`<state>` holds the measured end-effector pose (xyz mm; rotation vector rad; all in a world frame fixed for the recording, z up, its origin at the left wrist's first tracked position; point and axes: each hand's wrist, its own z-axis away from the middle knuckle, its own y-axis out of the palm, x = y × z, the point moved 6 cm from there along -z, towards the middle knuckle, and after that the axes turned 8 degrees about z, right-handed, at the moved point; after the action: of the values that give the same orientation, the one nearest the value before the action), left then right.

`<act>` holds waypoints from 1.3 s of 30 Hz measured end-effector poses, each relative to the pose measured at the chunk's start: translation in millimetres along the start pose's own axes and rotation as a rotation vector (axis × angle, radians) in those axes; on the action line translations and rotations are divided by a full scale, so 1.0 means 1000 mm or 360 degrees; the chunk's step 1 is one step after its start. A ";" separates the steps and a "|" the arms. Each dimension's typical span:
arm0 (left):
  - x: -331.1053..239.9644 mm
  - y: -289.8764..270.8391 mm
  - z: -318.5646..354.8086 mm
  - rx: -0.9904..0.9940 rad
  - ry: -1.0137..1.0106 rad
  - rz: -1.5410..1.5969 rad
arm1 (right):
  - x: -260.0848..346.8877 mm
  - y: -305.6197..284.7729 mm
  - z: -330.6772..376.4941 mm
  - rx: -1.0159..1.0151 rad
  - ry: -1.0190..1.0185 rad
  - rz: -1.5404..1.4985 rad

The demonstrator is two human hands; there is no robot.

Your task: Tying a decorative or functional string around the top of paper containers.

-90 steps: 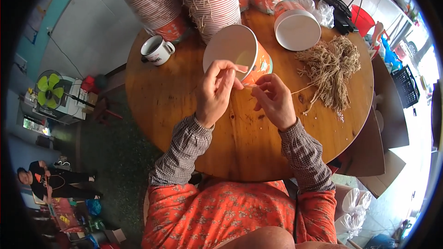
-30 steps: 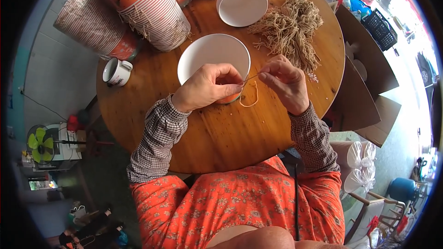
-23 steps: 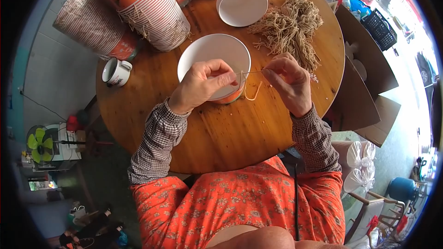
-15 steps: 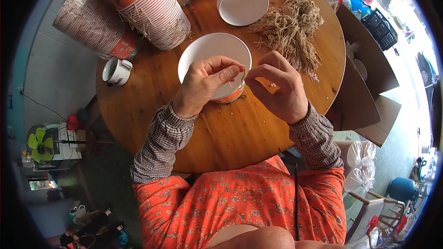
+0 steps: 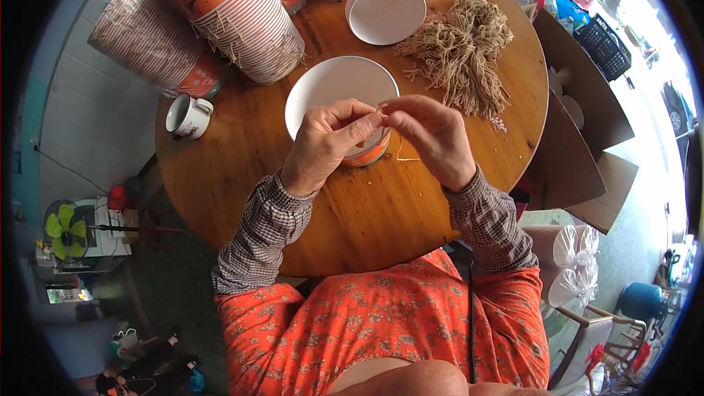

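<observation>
My left hand [image 5: 331, 139] and my right hand [image 5: 434, 132] meet fingertip to fingertip, both closed in a pinch on a thin beige string. A loose bit of the string [image 5: 400, 152] hangs below my right fingers. Just under my hands stands a paper bucket [image 5: 312, 88], white inside and orange outside, its near rim partly hidden by my fingers. Far right of it lies a pile of tan strings [image 5: 469, 48]. Small pale beads [image 5: 498, 125] are scattered beside the pile.
Stacks of orange paper buckets [image 5: 253, 37] stand at the far left of the round wooden table [image 5: 220, 191]. A white mug [image 5: 189, 116] sits near the left edge. Another bucket [image 5: 386, 15] lies tipped at the back. Open cardboard boxes [image 5: 572, 121] flank the right side.
My right hand has moved left and in to meet my left fingertips; before, the two were apart. The loose string now shows below my right fingers.
</observation>
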<state>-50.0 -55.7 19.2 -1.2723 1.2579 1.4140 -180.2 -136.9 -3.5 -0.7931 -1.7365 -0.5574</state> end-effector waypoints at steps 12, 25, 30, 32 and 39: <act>-0.012 0.012 0.004 -0.0176 0.0401 -0.0614 | 0.017 0.002 0.010 -0.0324 -0.0331 0.0458; -0.001 0.003 0.001 -0.0284 0.0344 -0.0288 | 0.028 0.009 0.019 -0.0335 -0.0572 0.0686; 0.000 0.003 0.002 -0.0240 0.0348 -0.0410 | 0.020 0.006 0.016 -0.0340 -0.0525 0.0636; 0.001 0.002 0.002 -0.0224 0.0337 -0.0415 | 0.018 0.005 0.015 -0.0347 -0.0507 0.0613; -0.020 0.006 0.003 -0.0051 0.0622 -0.0886 | 0.014 0.003 0.011 -0.0237 -0.0405 0.0536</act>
<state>-54.1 -52.4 39.4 -1.8090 1.0052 0.8131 -187.7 -124.1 6.9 -1.2787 -1.7514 -0.3702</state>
